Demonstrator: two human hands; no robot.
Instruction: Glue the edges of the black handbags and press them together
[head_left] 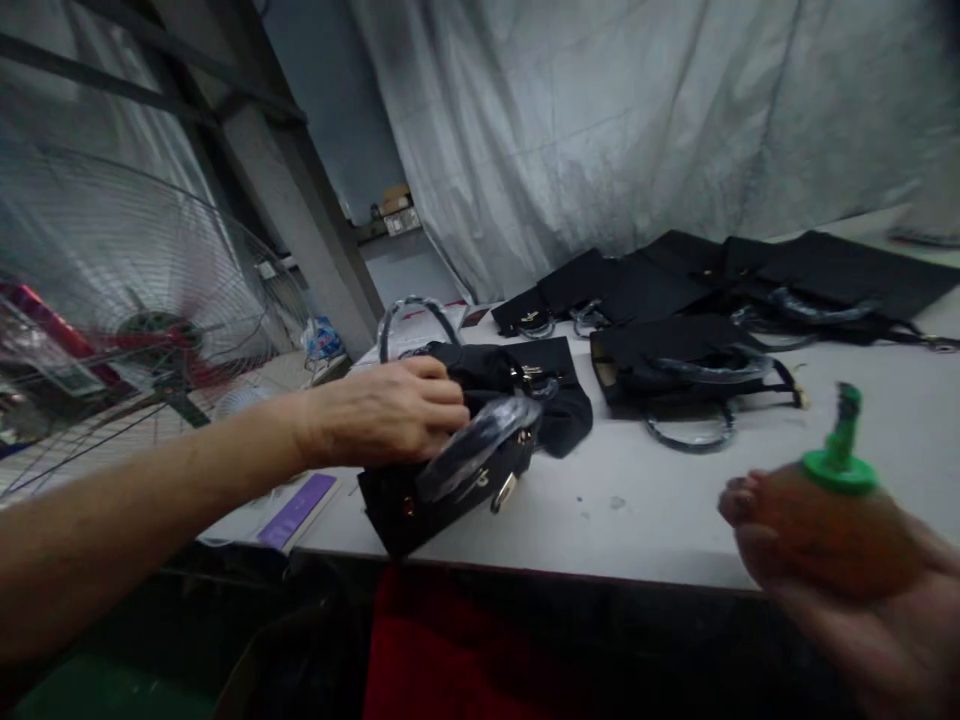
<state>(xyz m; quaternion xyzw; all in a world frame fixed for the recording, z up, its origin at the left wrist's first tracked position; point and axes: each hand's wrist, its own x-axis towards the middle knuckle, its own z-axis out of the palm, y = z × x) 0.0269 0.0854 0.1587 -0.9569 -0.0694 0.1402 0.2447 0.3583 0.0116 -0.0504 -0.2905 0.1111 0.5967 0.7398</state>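
My left hand (390, 412) reaches across to a small black handbag (457, 470) lying at the near left edge of the white table (645, 510). Its fingers are curled on the bag's top, by the plastic-wrapped handle (480, 435). My right hand (840, 590) is at the lower right, closed round an orange-brown squeeze bottle (825, 530) with a green nozzle cap (840, 455). The bottle is held upright over the table's front edge, well apart from the bag.
Several more black handbags (690, 360) with wrapped handles lie flat across the back of the table. A grey tarp (637, 120) hangs behind. A spinning cage fan (142, 330) stands at the left. A purple-printed sheet (296, 510) lies beside the bag.
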